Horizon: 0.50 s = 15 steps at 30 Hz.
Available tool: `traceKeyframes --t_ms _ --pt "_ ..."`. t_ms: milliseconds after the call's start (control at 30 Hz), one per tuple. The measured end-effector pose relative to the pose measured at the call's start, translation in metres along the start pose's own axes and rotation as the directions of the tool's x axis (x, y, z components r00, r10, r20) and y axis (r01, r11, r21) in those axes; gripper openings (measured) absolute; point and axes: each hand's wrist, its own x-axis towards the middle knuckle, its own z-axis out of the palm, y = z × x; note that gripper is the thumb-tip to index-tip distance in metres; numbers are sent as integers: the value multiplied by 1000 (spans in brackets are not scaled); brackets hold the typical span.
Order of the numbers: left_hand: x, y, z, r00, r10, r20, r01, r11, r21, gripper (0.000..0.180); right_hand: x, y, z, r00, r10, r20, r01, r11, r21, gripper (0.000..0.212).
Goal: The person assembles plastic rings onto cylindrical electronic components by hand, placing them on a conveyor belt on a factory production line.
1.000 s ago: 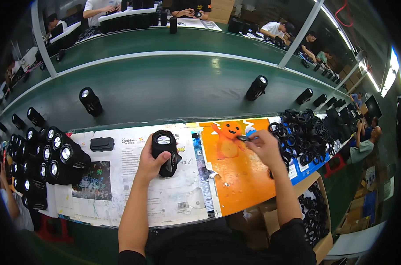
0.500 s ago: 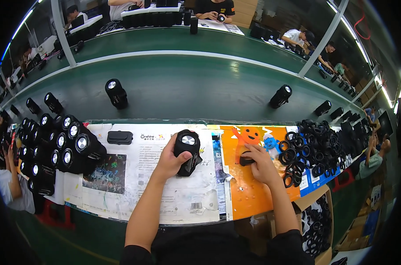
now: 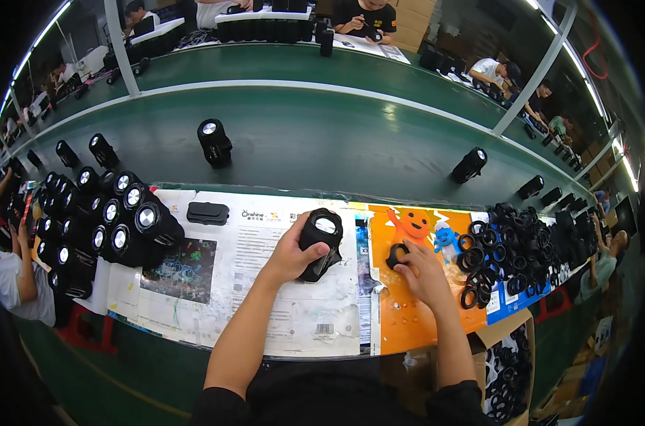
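Observation:
Wrapped around a black cylindrical speaker (image 3: 321,250) is my left hand (image 3: 288,255), its thumb across the near side. The speaker is tilted, its round silver end facing up toward me, over the white printed sheet. Over the orange sheet, my right hand (image 3: 423,275) pinches a black ring (image 3: 390,257) between thumb and fingers; the ring's opening shows. Ring and speaker are apart. To the right lies a heap of similar black rings (image 3: 515,255). At the left, several black speakers with silver ends (image 3: 152,226) stand crowded together.
A flat black oblong piece (image 3: 207,213) lies on the white sheet (image 3: 266,334). Beyond the table runs a green belt (image 3: 322,135) with spaced speakers (image 3: 215,145). A cardboard box (image 3: 503,332) of black rings stands below right. Other people work across the belt and at both sides.
The whole view has shifted, so most things sit slightly farther right. The ring in my right hand has turned and now shows its opening. My left hand keeps its hold on the speaker.

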Motion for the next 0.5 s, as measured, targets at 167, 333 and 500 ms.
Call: traceKeyframes --t_ms 167,333,500 --pt "2 11 2 994 26 103 -30 999 39 85 64 -8 -16 981 -84 177 -62 725 686 20" --pt "-2 9 -3 994 -11 112 4 998 66 90 148 -70 -42 886 -362 290 94 752 653 19" --pt "0 11 1 991 -16 130 5 996 87 87 168 -86 -47 791 -491 365 185 761 622 21"
